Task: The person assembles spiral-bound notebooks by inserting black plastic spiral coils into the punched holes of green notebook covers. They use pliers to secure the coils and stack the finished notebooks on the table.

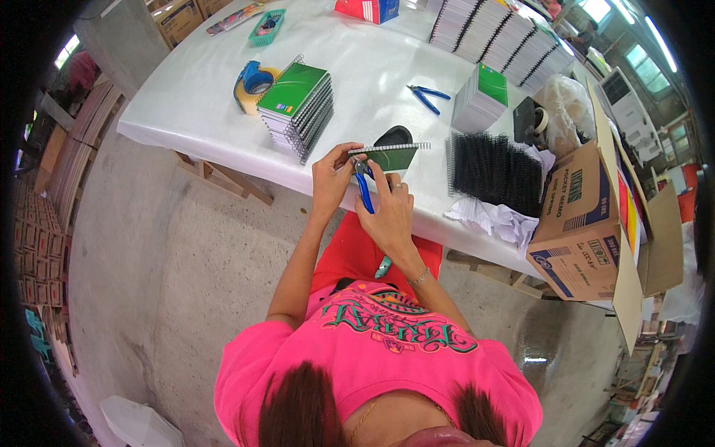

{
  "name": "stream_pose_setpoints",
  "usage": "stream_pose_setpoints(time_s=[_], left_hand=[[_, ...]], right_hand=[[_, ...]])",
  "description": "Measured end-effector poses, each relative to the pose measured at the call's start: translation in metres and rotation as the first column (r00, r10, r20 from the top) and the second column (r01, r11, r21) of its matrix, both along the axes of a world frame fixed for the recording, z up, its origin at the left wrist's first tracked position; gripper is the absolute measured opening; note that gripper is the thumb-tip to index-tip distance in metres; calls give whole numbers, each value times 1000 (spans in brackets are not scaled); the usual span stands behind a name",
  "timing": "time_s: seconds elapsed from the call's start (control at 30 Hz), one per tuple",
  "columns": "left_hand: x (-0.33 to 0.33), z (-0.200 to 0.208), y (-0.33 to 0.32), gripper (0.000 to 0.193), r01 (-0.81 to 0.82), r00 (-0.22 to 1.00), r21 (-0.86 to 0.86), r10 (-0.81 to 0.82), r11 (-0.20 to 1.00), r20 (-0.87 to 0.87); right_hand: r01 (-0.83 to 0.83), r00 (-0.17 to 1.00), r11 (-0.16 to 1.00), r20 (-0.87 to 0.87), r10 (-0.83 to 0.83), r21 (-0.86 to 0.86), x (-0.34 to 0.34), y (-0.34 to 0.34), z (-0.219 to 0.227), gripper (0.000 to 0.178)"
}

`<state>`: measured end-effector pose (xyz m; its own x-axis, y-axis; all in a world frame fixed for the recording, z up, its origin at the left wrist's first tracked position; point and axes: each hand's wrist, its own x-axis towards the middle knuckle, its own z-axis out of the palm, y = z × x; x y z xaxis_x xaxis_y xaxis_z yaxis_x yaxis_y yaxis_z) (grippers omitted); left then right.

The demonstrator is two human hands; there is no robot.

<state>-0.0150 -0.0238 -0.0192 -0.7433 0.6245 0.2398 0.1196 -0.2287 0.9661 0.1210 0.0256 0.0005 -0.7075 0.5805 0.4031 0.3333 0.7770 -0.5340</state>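
Observation:
At the table's near edge my left hand point(330, 179) pinches the left end of a green spiral notebook point(393, 158), whose wire coil runs along its upper edge. My right hand point(393, 214) is closed around blue-handled cutting pliers point(364, 191). Their jaws are up at the coil's left end, close to my left fingertips; whether they touch the wire is too small to tell. Right behind the notebook lies a dark oval object point(393, 135), partly covered by it. To the left stands a stack of coil-bound green notebooks point(296, 91).
A tape dispenser point(252, 88) stands behind the stack. Further right are another pair of blue pliers point(427, 97), a green-topped paper stack point(479, 100) and a heap of black coils point(493, 173). An open cardboard box point(577, 227) stands at the right edge; large bound stacks point(491, 33) line the back.

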Motion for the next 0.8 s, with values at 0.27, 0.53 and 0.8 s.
stream_pose_setpoints(time_s=[0.27,0.53,0.8], left_hand=[[3,-4,0,26,-77,994,1,77,997,-73],[5,-3,0,28,-162,974,-12,158,987,-162],[6,-7,-2,30,-161,968,0,158,987,-193]], right_hand=[[-41,996,998,-83,38,-38,-4,2,-4,63],[-33,998,992,-59,26,-118,-3,-3,0,60],[-62,991,982,-124,40,-177,-1,-4,-3,56]])
